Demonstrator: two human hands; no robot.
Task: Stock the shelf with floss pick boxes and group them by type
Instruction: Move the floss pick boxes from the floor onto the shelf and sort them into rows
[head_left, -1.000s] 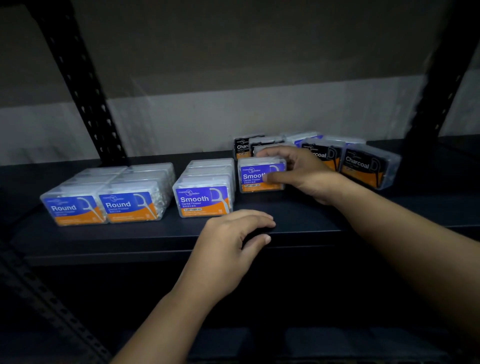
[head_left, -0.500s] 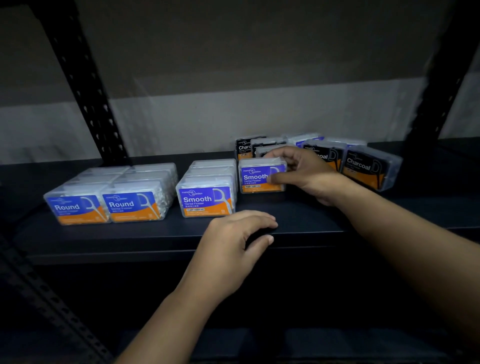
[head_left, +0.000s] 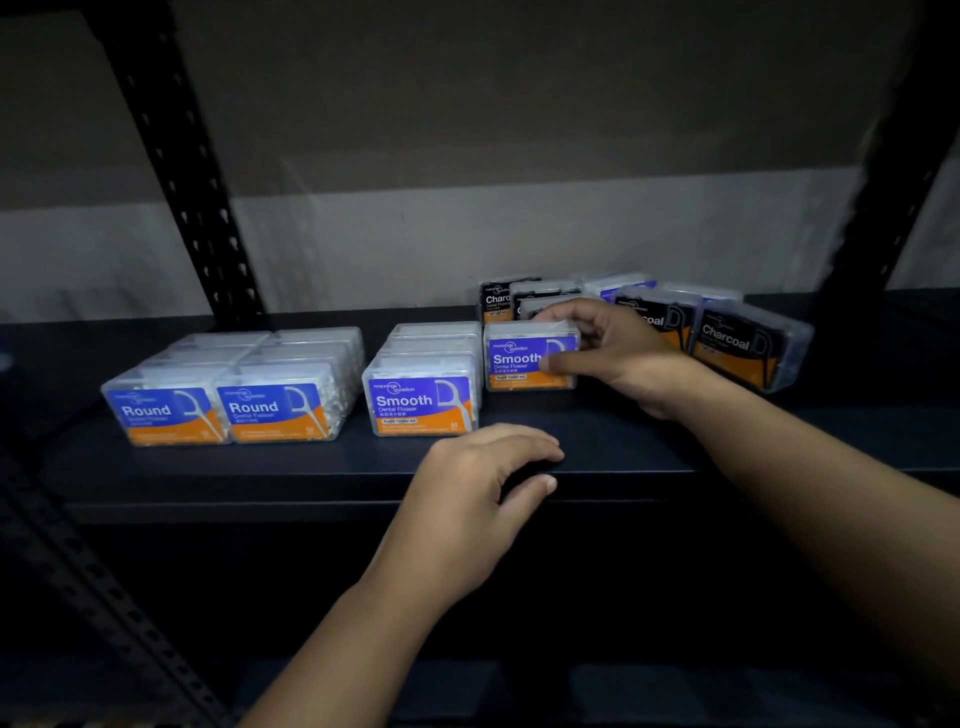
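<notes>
My right hand (head_left: 621, 358) reaches across the shelf (head_left: 623, 441) and grips a Smooth box (head_left: 524, 356) — fingers curled over its top edge, thumb pressed against the front label at its right side. The box stands upright on the shelf, just beside the Smooth row (head_left: 423, 384) and set a little further back than that row's front box. My left hand (head_left: 478, 486) rests at the shelf's front lip, fingers loosely curved over the edge with the thumb tucked below, holding nothing. The two hands are well apart, the left nearer to me and lower.

To the far left stand the Round boxes (head_left: 228, 389), two columns side by side, labels facing me. Behind and to the right of my right hand sits a loose cluster of Charcoal boxes (head_left: 737, 345); one leans tilted at the right end, another stands behind the box I hold, and my fingers and wrist cover parts of the middle ones. A couple of purple-labelled boxes peek out at the very back of that cluster, though I cannot read their type. A black perforated upright (head_left: 176, 156) rises behind the Round boxes, and another (head_left: 898, 145) at the right edge.

Compared with half a second ago, very little has changed — my right hand stays clamped on the same box in nearly the same spot, and my left has not shifted from the lip.
</notes>
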